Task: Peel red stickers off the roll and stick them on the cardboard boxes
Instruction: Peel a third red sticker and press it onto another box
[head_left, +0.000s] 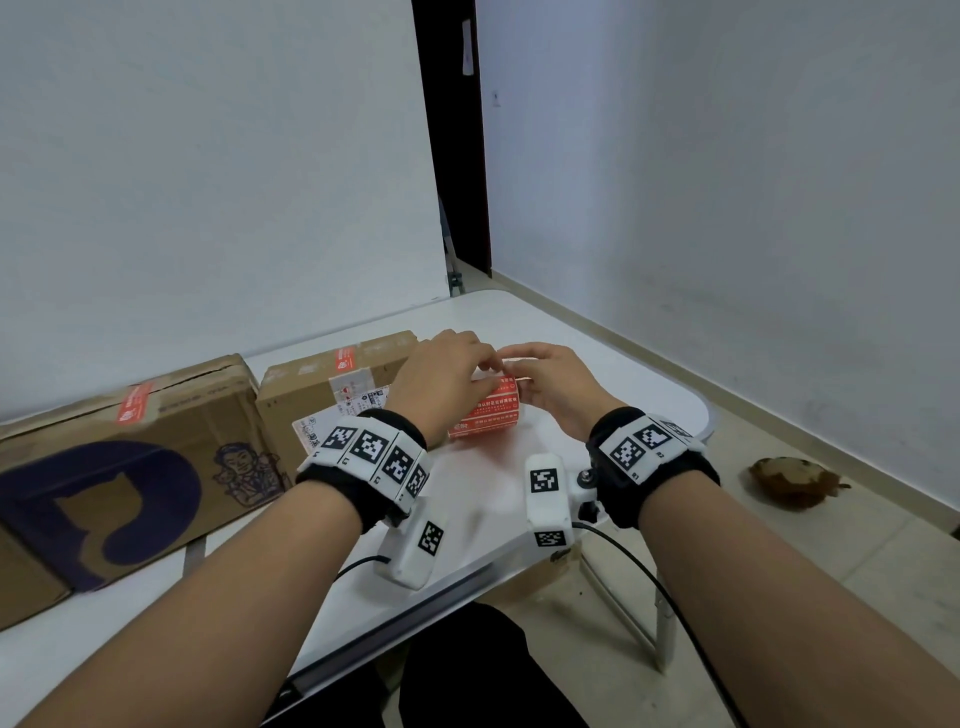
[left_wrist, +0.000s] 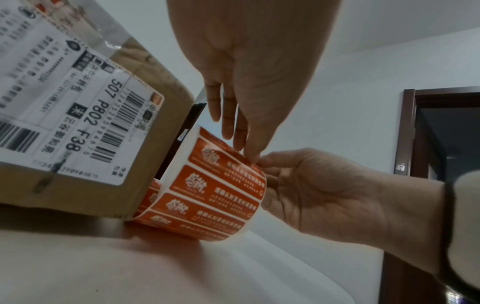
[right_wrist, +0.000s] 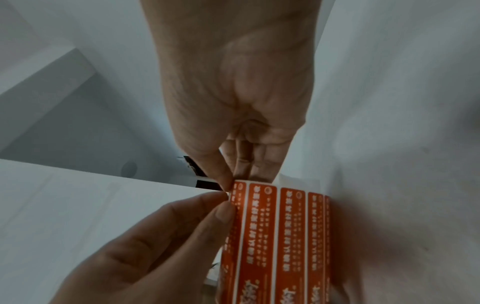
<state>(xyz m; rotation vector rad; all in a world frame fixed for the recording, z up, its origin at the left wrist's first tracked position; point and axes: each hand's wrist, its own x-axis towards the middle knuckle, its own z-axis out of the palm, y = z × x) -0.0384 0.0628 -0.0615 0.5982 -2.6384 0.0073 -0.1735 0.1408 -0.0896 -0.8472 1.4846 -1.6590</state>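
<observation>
A roll of red stickers sits on the white table, right of two cardboard boxes. My right hand grips the roll at its right end, thumb on top. My left hand pinches the edge of the topmost sticker at that same end. The big left box carries a red sticker on top. The smaller box beside the roll also carries one.
The white table ends close to the right of my hands, with a rounded corner. A white shipping label covers the smaller box's near side. A brown object lies on the floor at right. A dark doorway stands behind.
</observation>
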